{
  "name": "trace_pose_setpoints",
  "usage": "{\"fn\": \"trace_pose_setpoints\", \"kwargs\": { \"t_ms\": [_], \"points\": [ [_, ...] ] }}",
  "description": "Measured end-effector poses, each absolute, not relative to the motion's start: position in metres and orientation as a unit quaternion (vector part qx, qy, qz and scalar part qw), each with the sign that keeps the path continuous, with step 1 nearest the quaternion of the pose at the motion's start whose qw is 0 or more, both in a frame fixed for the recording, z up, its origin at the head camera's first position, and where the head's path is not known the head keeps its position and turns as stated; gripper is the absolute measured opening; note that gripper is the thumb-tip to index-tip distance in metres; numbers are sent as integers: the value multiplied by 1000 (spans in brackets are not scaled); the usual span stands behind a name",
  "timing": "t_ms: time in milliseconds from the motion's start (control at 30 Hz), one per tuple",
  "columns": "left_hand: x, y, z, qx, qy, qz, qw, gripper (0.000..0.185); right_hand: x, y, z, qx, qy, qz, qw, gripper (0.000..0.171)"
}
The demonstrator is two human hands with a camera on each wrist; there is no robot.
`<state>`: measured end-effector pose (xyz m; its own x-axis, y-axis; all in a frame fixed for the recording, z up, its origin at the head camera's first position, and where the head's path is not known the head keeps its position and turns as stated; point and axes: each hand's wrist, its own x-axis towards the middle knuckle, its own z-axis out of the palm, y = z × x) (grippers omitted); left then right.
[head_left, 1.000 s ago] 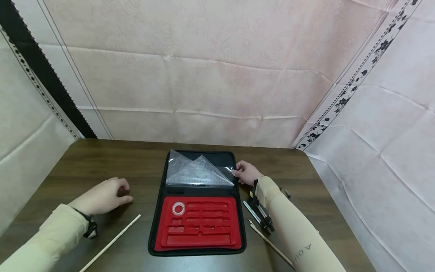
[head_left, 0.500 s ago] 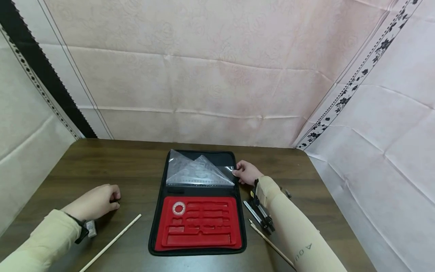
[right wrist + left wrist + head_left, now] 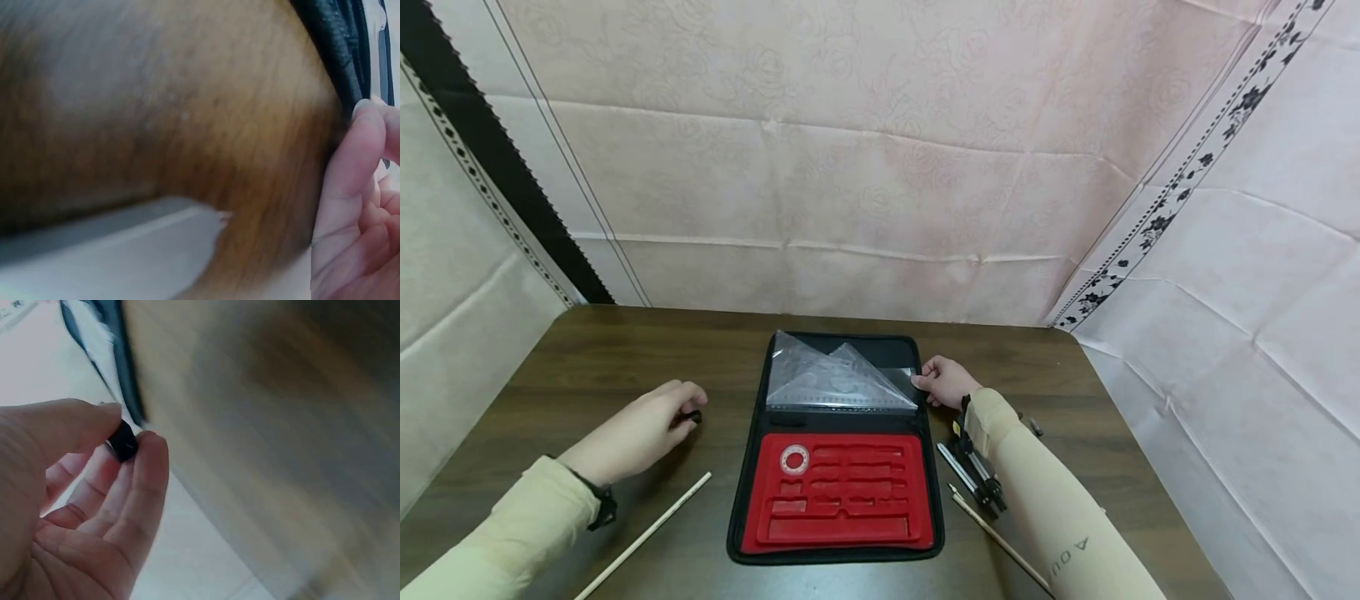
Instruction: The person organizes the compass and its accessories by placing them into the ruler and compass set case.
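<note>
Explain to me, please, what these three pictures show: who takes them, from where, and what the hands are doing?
No machine here: a person works with two bare hands and wears three cameras. The wide picture comes from the head camera and looks down at a brown table. The other two come from cameras on the wrists, very close, so they are blurred.

On the table lies an open black case with a red moulded tray and, in its upper half, clear plastic triangles. A pale wooden stick lies left of the case; dark metal drawing tools and another stick lie right of it, partly under the sleeve.

The left hand pinches a small black object between thumb and fingers; what it is I cannot tell. The right hand touches the case's right edge at the plastic.
</note>
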<state>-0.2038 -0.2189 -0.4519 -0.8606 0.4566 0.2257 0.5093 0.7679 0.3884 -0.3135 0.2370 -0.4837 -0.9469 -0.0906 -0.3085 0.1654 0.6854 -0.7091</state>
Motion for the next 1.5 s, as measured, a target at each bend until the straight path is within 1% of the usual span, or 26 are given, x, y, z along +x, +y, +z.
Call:
{"fn": "trace_pose_setpoints", "kwargs": {
  "t_ms": [100, 267, 367, 467, 533, 600, 700, 833, 1033, 1267, 1500],
  "points": [
    [-202, -207, -448, -268, -933, -230, 62, 27, -313, 237, -484, 25, 901, -401, 161, 28],
    [-197, -186, -440, -269, -932, -235, 52, 23, -312, 236, -484, 25, 903, -401, 154, 29],
    [-190, -168, -436, -264, -938, -225, 25, 20, -310, 237, -485, 22, 904, -398, 152, 29],
    [-184, -148, -434, -265, -941, -208, -16, 18, -310, 237, -483, 18, 906, -396, 151, 29],
    [-180, -135, -436, -278, -940, -195, -42, 17, -310, 237, -483, 18, 906, -395, 150, 29],
    [-178, -123, -440, -303, -933, -185, -56, 14, -309, 237, -482, 19, 907, -394, 149, 29],
    [-174, -111, -447, -344, -920, -178, -58, 12, -308, 237, -482, 18, 905, -398, 151, 29],
    [-171, -105, -456, -367, -913, -172, -49, 12, -306, 236, -482, 5, 901, -406, 155, 29],
    [-171, -104, -458, -373, -911, -172, -40, 14, -307, 238, -481, -9, 903, -400, 153, 26],
    [-171, -105, -458, -364, -914, -173, -42, 16, -309, 239, -481, -2, 899, -407, 159, 26],
    [-169, -104, -460, -369, -913, -170, -28, 15, -309, 239, -482, 3, 898, -409, 161, 28]
  ]
}}
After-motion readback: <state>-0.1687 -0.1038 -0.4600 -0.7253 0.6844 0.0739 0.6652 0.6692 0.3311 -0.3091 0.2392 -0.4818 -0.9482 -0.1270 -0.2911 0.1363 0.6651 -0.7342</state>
